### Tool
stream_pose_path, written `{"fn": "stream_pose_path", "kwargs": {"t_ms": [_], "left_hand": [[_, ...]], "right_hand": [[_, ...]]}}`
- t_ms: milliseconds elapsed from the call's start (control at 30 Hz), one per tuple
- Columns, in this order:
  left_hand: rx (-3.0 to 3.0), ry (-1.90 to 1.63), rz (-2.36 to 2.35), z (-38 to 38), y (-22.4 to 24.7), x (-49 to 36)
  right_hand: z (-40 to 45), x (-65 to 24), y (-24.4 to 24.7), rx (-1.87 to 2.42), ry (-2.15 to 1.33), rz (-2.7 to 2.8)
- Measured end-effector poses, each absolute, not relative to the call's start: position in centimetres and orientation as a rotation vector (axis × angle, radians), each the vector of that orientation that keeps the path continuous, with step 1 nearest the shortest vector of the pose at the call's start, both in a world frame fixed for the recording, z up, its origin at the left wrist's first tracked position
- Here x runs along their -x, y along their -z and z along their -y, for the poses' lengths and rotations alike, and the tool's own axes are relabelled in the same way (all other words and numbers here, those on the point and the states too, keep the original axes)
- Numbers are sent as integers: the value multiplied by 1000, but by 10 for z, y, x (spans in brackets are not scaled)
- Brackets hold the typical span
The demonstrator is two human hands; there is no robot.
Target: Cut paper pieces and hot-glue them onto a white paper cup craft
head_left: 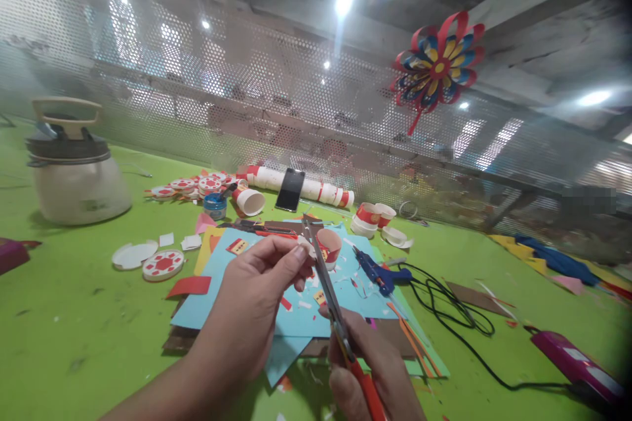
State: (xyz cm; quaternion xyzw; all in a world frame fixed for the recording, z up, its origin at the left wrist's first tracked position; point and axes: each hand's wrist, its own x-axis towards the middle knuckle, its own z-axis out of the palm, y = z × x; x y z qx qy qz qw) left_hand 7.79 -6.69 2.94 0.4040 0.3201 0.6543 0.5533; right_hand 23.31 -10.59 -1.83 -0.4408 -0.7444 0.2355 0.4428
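Note:
My left hand point(261, 279) pinches a small white paper piece point(308, 246) between thumb and fingers, mostly hidden by the fingertips. Scissors point(326, 286) with dark metal blades and orange-red handles are gripped in my right hand point(372, 358). Their blades point away from me and pass beside the paper piece; whether they touch it I cannot tell. Both hands are over light blue paper sheets point(197, 312) strewn with small red and white scraps. Just behind the blades stands a cut red-and-white paper cup point(330, 247).
A blue glue gun point(380, 274) lies to the right, its black cord point(459, 322) running to a purple power strip point(575, 358). Behind are a phone point(291, 189), a long tube of stacked cups point(316, 187) and a blue jar point(214, 206). A white pot point(79, 177) stands left.

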Motion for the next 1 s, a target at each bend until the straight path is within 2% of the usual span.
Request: {"fn": "stream_pose_path", "kwargs": {"t_ms": [733, 1000], "left_hand": [[-821, -1436, -642, 67, -32, -75], [-809, -1494, -665, 67, -34, -75]], "right_hand": [[103, -237, 21, 1056, -609, 1858], [104, -238, 20, 1126, -629, 1790]]}}
